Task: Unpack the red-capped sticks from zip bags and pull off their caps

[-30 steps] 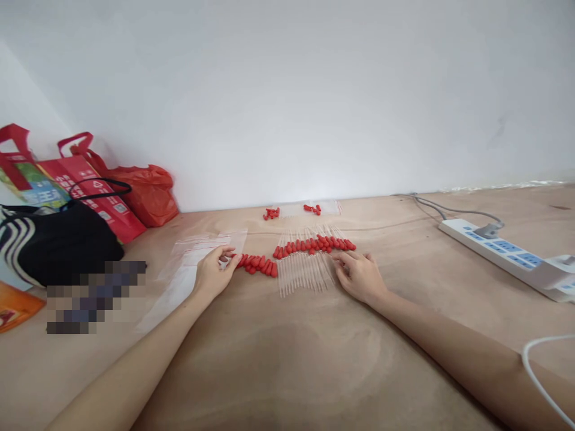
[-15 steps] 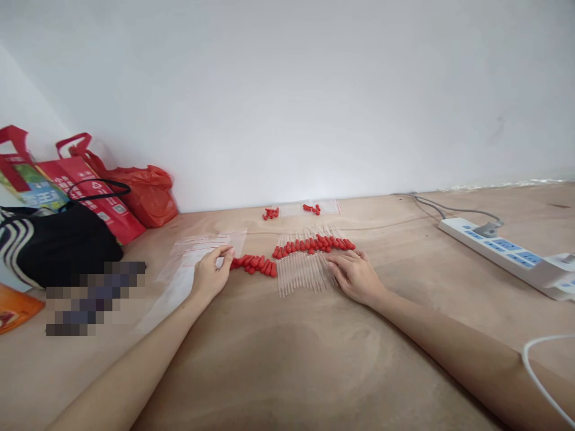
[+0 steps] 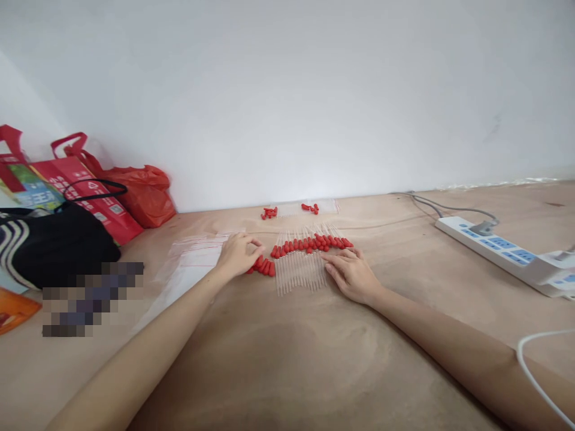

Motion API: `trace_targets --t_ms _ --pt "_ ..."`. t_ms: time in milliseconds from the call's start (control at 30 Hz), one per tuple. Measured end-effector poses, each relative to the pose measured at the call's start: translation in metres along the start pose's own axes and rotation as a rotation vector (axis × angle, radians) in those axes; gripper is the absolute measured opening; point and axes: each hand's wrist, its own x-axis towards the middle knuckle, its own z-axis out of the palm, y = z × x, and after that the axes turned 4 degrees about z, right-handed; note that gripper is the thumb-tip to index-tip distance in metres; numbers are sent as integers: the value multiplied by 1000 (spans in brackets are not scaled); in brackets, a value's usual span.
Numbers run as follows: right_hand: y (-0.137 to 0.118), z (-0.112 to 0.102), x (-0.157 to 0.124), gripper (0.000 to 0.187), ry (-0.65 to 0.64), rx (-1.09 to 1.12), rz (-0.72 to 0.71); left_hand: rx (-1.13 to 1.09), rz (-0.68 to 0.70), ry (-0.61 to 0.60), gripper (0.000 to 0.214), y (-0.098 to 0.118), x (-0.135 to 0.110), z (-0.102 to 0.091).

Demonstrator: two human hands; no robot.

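Left hand (image 3: 238, 254): fingers curled narrow at the red pieces (image 3: 268, 267); cannot tell whether one is held;
Right hand (image 3: 354, 274): loosely bent beside clear sticks (image 3: 294, 275) on the surface (image 3: 287, 359); grip unclear;
Red row: seemingly being picked over; next calls for a light pinch

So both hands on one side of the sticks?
No, the left hand is left of the sticks, the right hand at their right end.

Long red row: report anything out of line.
One red piece pokes out on the near side of the long red row, breaking its line; just right of it, several pieces look piled together.
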Motion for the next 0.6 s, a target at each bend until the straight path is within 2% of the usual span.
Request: trace_targets --t_ms 100,233,333,467,600 --pt "1 0 0 30 5 26 12 16 20 -100 29 20 18 9" --pt "2 0 1 29 8 31 37 -4 102 -149 36 37 32 24" --pt "2 1 1 28 9 25 43 1 104 -128 28 42 37 29" --pt "3 1 1 27 13 24 43 7 65 -78 23 45 38 25" --pt "2 0 1 25 26 31 45 7 -1 54 23 41 28 17"
